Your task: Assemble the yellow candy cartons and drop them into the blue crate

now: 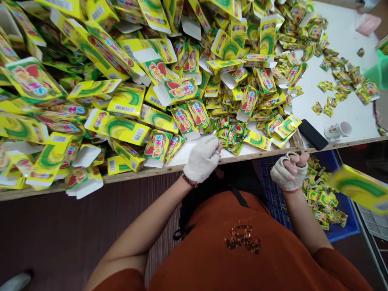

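My left hand (pixel 202 158), in a white fingerless glove, rests at the table's front edge with its fingers curled. It is beside a small heap of green candy packets (pixel 232 135); whatever its fingers hold, if anything, is hidden. Over the edge to the right is my right hand (pixel 289 171), gloved the same way, fingers folded in and nothing visible in them. A blurred yellow candy box (pixel 362 188) hangs in the air to the right of it, touching neither hand. Yellow candy boxes (pixel 118 125), many with open flaps, are piled to the left of my left hand.
A blue crate (pixel 348 218) with yellow packets stands below the table edge at right. On the white table (pixel 315 68) lie a black phone (pixel 312 134), a white mug (pixel 338 130) and loose packets (pixel 342 81). A green plastic container (pixel 377 70) is at far right.
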Demonstrator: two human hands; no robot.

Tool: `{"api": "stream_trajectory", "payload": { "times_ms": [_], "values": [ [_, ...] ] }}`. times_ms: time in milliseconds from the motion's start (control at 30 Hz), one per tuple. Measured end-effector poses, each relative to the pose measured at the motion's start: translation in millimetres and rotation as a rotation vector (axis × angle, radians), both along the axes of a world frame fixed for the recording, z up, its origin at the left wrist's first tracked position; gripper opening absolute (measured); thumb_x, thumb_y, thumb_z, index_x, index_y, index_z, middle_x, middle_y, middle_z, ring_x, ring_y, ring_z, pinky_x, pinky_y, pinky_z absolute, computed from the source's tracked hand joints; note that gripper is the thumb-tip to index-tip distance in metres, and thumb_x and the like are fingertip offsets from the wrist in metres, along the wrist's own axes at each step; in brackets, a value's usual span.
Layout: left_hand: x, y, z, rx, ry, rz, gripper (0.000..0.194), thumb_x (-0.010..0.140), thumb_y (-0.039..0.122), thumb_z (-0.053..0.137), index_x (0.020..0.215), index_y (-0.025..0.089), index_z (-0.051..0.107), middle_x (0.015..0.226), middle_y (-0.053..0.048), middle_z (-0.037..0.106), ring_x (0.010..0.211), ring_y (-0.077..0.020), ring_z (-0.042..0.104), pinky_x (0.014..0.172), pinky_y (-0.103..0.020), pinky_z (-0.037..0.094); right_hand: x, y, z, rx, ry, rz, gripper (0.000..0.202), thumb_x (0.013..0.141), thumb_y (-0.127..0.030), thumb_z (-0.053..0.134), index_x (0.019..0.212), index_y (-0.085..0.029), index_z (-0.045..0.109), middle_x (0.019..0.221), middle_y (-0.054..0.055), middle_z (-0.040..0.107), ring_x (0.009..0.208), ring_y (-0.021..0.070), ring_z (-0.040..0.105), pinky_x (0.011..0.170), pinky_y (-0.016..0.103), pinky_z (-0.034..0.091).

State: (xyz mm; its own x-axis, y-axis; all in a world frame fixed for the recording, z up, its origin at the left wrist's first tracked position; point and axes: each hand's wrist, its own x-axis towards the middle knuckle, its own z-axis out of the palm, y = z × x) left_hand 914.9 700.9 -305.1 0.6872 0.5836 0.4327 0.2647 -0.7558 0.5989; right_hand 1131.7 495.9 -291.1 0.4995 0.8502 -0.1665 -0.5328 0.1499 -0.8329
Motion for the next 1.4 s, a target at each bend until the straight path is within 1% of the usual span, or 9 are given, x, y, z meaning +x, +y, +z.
{"api": "stream_trajectory", "payload": {
  "times_ms": [200, 333, 433, 600, 767, 867, 1033, 1200, 1400],
  "values": [
    [64.7, 63.7, 26.4, 0.280, 0.432, 0.166, 0.021, 0.087, 0.011, 0.047, 0.096, 0.016, 0.065, 0.102, -0.014, 0.065, 0.100, -0.0287, 0.058, 0.088, -0.046, 0.042, -26.5, 33.8, -6.2, -0.110, 0.015, 0.234, 0.044, 0.068, -0.063, 0.079, 0.085, -0.024, 0.067, 0.064, -0.002, 0.062, 0.053, 0.0126, 0.058, 0.047, 0.024, 0.045],
    [96.0, 89.3, 30.2, 0.333, 0.601, 0.207, 0.028, 0.091, 0.009, 0.040, 0.107, 0.012, 0.062, 0.112, -0.019, 0.063, 0.107, -0.0317, 0.055, 0.089, -0.047, 0.038, -48.6, 65.9, -27.9, -0.152, -0.041, 0.328, 0.052, 0.069, -0.065, 0.077, 0.088, -0.018, 0.064, 0.068, 0.001, 0.066, 0.055, 0.0135, 0.065, 0.047, 0.022, 0.048],
    [93.0, 96.4, 31.9, 0.403, 0.561, 0.180, 0.026, 0.091, 0.012, 0.041, 0.105, 0.014, 0.062, 0.109, -0.017, 0.064, 0.104, -0.0306, 0.055, 0.088, -0.045, 0.037, -54.6, 76.0, -37.7, -0.138, -0.101, 0.342, 0.053, 0.072, -0.064, 0.075, 0.090, -0.017, 0.063, 0.069, 0.000, 0.065, 0.055, 0.0130, 0.066, 0.045, 0.020, 0.047],
    [49.8, 79.1, 38.5, 0.384, 0.366, 0.269, 0.019, 0.088, 0.016, 0.047, 0.098, 0.017, 0.064, 0.094, -0.011, 0.067, 0.088, -0.0257, 0.058, 0.077, -0.039, 0.039, -54.7, 73.5, -36.5, -0.156, -0.258, 0.312, 0.050, 0.077, -0.061, 0.072, 0.100, -0.018, 0.061, 0.080, 0.003, 0.066, 0.059, 0.0134, 0.066, 0.047, 0.022, 0.048],
    [21.3, 24.0, 23.1, 0.144, 0.242, -0.025, 0.019, 0.079, 0.008, 0.049, 0.087, 0.018, 0.063, 0.081, -0.005, 0.066, 0.077, -0.0204, 0.059, 0.072, -0.032, 0.043, -52.9, 84.5, -24.3, -0.173, -0.707, 0.081, 0.054, 0.079, -0.042, 0.074, 0.126, -0.023, 0.056, 0.122, 0.009, 0.063, 0.085, 0.0164, 0.066, 0.076, 0.031, 0.056],
    [17.8, 1.0, 6.9, -0.024, 0.225, -0.078, 0.016, 0.086, 0.013, 0.048, 0.083, 0.020, 0.061, 0.083, -0.004, 0.067, 0.079, -0.0191, 0.060, 0.073, -0.030, 0.044, -50.1, 94.9, -19.0, -0.219, -0.903, 0.197, 0.031, 0.081, -0.035, 0.069, 0.107, -0.019, 0.066, 0.102, 0.006, 0.069, 0.091, 0.0201, 0.065, 0.083, 0.033, 0.054],
    [15.4, 9.7, -11.8, -0.071, 0.399, 0.158, 0.021, 0.096, 0.028, 0.046, 0.086, 0.020, 0.062, 0.090, -0.007, 0.067, 0.089, -0.0222, 0.062, 0.079, -0.032, 0.045, -43.3, 96.8, -20.4, -0.352, -0.914, 0.222, 0.024, 0.084, -0.040, 0.061, 0.091, -0.018, 0.067, 0.078, 0.001, 0.066, 0.063, 0.0148, 0.059, 0.060, 0.028, 0.051],
    [30.3, 19.8, -21.5, -0.007, 0.554, 0.108, 0.017, 0.091, 0.031, 0.056, 0.097, 0.018, 0.064, 0.112, -0.012, 0.063, 0.104, -0.0271, 0.060, 0.087, -0.037, 0.047, -39.3, 92.1, -25.2, -0.358, -0.834, 0.103, 0.036, 0.081, -0.055, 0.064, 0.084, -0.019, 0.065, 0.069, 0.000, 0.062, 0.058, 0.0146, 0.056, 0.052, 0.026, 0.048],
    [50.5, 19.9, -18.7, -0.120, 0.516, 0.035, 0.028, 0.093, 0.029, 0.051, 0.119, 0.019, 0.057, 0.119, -0.013, 0.060, 0.107, -0.0273, 0.061, 0.087, -0.037, 0.048, -41.2, 90.4, -25.5, -0.334, -0.660, 0.041, 0.038, 0.079, -0.049, 0.069, 0.103, -0.021, 0.063, 0.085, 0.002, 0.067, 0.059, 0.0137, 0.057, 0.050, 0.027, 0.050]
  ]
}}
